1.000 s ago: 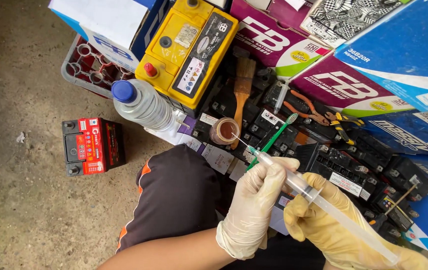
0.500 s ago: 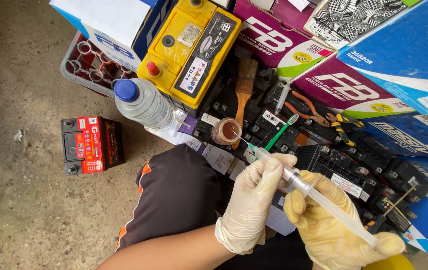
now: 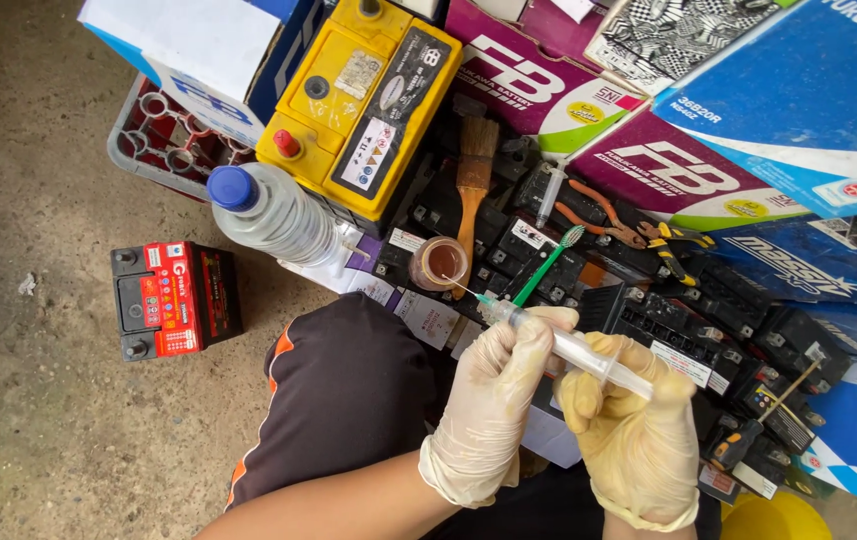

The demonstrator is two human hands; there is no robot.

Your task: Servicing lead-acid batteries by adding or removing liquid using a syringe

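Concrete floor; both gloved hands, left hand and right hand, closed around syringe, plunger hidden.

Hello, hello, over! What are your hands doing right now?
Both gloved hands on the syringe: left hand at the barrel, right hand at the plunger end. Needle tip over the small brown cup. Green toothbrush lies close beside.

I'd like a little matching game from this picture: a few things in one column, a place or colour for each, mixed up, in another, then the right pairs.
Things:
1. syringe
2. plastic bottle
3. small battery
4. paintbrush

Descriptions:
A. red and black, alone on the concrete floor
B. blue cap, lying beside the yellow battery
C. held between both gloved hands
D. wooden handle, lying on the black batteries

Pairs: 1-C, 2-B, 3-A, 4-D
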